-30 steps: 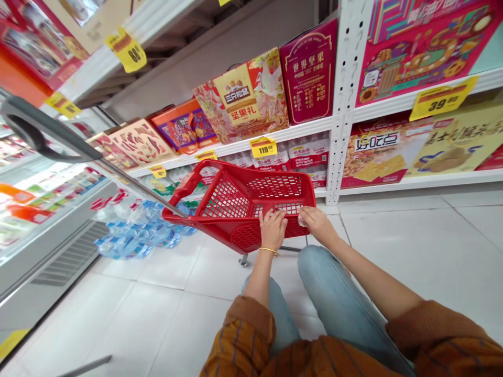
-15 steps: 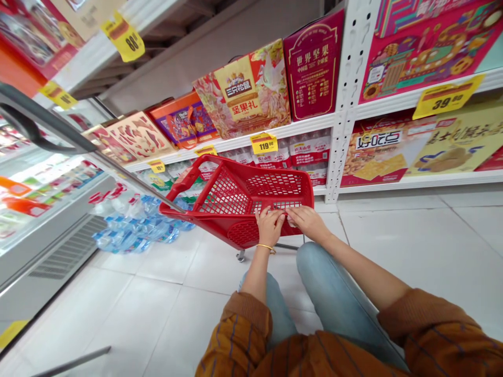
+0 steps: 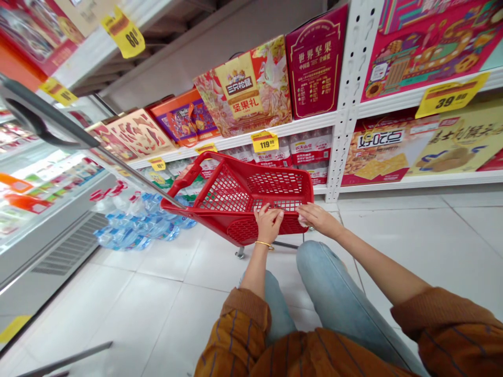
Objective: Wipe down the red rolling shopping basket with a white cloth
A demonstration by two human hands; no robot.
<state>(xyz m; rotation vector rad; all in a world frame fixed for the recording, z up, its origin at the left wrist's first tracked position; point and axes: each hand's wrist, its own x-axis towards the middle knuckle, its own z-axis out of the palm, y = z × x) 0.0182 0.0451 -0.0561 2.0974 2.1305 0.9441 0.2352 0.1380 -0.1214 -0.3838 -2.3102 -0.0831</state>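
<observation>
A red plastic shopping basket [image 3: 251,230] with perforated walls stands before the shelves, fixed to a metal frame, and nothing shows inside it. On its near rim rests my left hand [image 3: 269,222], fingers curled over the edge, a gold bangle at the wrist. Farther right along the same rim, near the corner, my right hand [image 3: 317,219] has its fingers bent together, with a small pale wad, perhaps tissue or cloth, under them. The two hands are apart.
White shelves [image 3: 377,183] behind the basket hold gift boxes [image 3: 245,99] and packed bottles. Wrapped blue water bottles [image 3: 137,222] lie on the floor at the left, beside a refrigerated case [image 3: 66,246]. A grey cart handle [image 3: 51,120] reaches in at upper left.
My right hand has slid right along the rim, away from my left hand, toward the basket's corner. My left hand has stayed nearly in place on the rim.
</observation>
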